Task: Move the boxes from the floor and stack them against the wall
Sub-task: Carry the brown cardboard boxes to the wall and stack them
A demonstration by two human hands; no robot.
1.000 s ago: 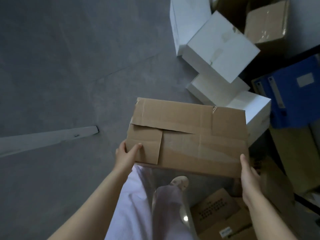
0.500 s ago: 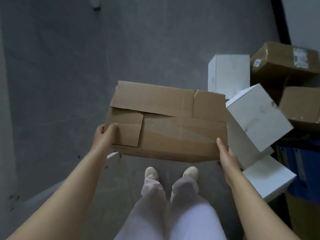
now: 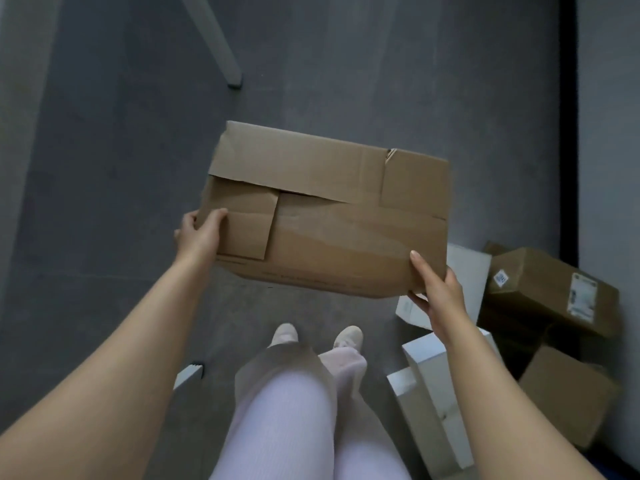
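Note:
I hold a flat brown cardboard box (image 3: 332,216) in the air above the grey floor, its flaps folded over each other on top. My left hand (image 3: 199,233) grips its left end, thumb on top. My right hand (image 3: 438,292) grips its near right corner, thumb on top and fingers underneath. A pile of other boxes lies on the floor to my right: white boxes (image 3: 433,386) and brown cardboard boxes (image 3: 550,289). A light wall (image 3: 609,133) with a dark skirting strip (image 3: 568,133) runs along the right edge.
A white table leg (image 3: 216,39) stands on the floor at top centre, and another white leg foot (image 3: 188,374) is near my left arm. My feet (image 3: 315,336) are below the held box. Grey floor (image 3: 104,168) spreads to the left and ahead.
My view has turned away from the pile, which slid from the top right to the lower right. The wall came into view on the right. Both hands keep their hold on the brown box.

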